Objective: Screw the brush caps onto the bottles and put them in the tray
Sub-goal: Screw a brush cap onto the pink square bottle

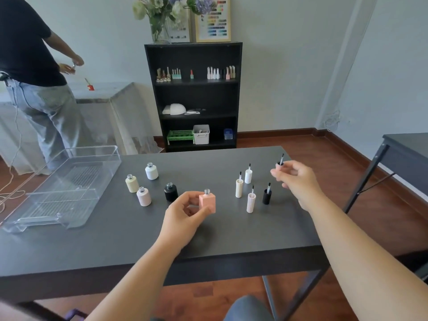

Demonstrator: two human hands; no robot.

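Head view shows the left hand point(185, 212) gripping the pink bottle point(207, 202), the right hand point(295, 179) pinching a pink brush cap point(279, 165).

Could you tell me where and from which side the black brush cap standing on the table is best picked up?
Grip the black brush cap by its smooth round sides, low on the body, coming from the right, where the table is bare. Its brush points upward, so a grasp from above would probably hit the bristles.
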